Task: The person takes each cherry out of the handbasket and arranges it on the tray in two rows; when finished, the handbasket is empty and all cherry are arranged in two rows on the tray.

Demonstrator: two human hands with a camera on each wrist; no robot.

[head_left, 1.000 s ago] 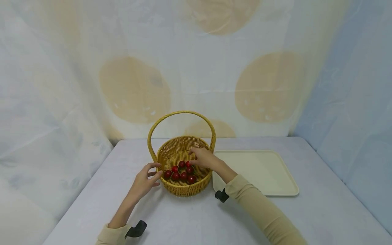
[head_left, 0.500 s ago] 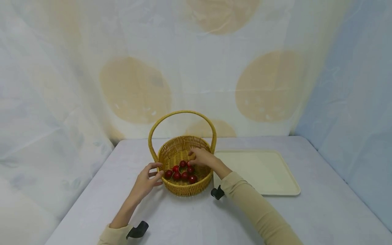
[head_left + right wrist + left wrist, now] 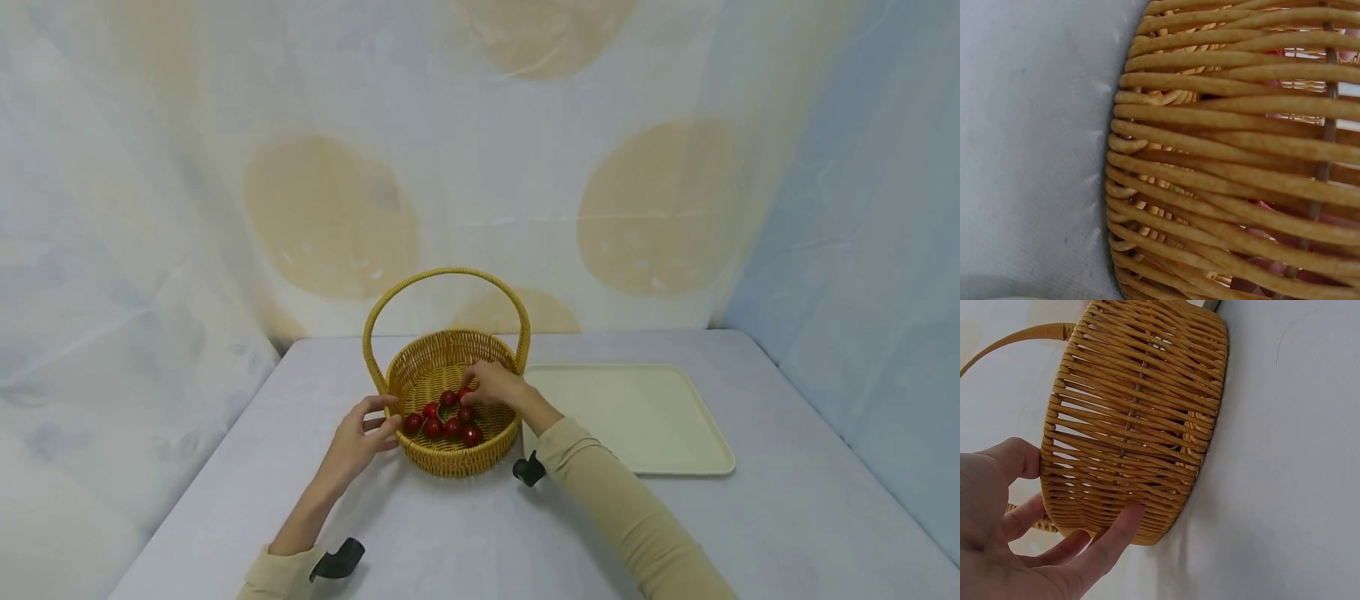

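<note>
A yellow wicker basket (image 3: 450, 463) with a tall arched handle stands on the table. Several dark red cherries (image 3: 453, 428) and a brighter red cherry (image 3: 430, 410) lie in its front half. My left hand (image 3: 356, 437) holds the basket's left side at the rim; in the left wrist view, the thumb touches the rim and a finger lies against the woven outer wall (image 3: 1135, 425). Inside the basket, my right hand (image 3: 491, 387) pinches another bright red cherry (image 3: 463, 392), partly hidden by the fingers. The right wrist view is filled by basket weave (image 3: 1229, 144), hiding that hand's grip.
A cream rectangular tray (image 3: 637, 417) lies on the table right of the basket, partly behind the right forearm. The basket handle (image 3: 446, 272) arches above the right hand. A patterned cloth (image 3: 495, 192) hangs behind the white tabletop (image 3: 465, 542).
The right hand's thumb and fingers have drawn closer round the bright red cherry, which has shifted slightly up. The right forearm has moved a little left. The left hand stays on the basket.
</note>
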